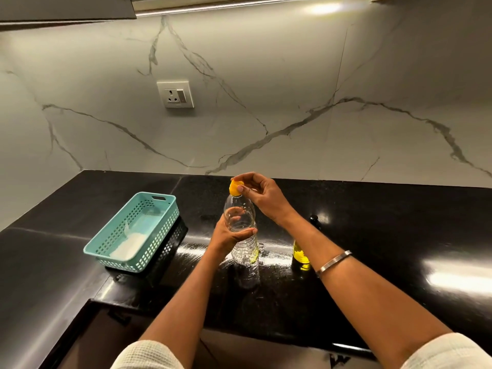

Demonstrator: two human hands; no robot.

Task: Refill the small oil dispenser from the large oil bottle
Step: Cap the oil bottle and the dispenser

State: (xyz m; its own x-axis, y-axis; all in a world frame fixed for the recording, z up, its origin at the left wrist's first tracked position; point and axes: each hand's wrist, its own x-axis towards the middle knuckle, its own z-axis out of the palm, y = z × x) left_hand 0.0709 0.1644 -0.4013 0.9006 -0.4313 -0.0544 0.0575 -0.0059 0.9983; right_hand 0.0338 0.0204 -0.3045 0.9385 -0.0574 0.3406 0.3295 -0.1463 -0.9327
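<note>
A large clear plastic oil bottle (pixel 245 251) stands upright on the black counter (pixel 372 235). It looks almost empty, with a little yellow oil near its lower side. My left hand (pixel 229 235) wraps around its upper body. My right hand (pixel 262 193) pinches the yellow cap (pixel 234 188) at the bottle's mouth with thumb and fingers. The small oil dispenser (pixel 300 255), dark glass with yellow oil in it, stands just right of the bottle, partly hidden behind my right forearm. Its dark top (pixel 314 219) shows above the arm.
A teal perforated basket (pixel 157 201) holding something white sits on the counter to the left. A marble backsplash with a wall socket (pixel 175 94) rises behind. The counter's front edge runs below my forearms, with a lower recess at the bottom left.
</note>
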